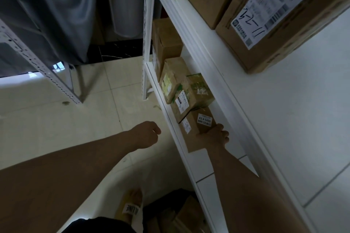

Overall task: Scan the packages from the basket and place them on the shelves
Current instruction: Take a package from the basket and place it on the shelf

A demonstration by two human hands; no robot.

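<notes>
A flat brown cardboard package (197,126) with white labels lies on the lower white shelf (171,119), beside other boxes. My right hand (215,137) reaches into the shelf and grips the package's near end. My left hand (146,134) hovers over the floor just left of the shelf edge, fingers curled, holding nothing. The basket (170,212) with several brown packages sits dark on the floor at the bottom, partly hidden by my right arm.
The lower shelf holds several cardboard boxes (178,81) further back. The upper shelf (284,109) carries two large labelled cartons (274,15). A grey metal rack post (37,66) stands at left on the tiled floor. My sandalled foot (130,206) is beside the basket.
</notes>
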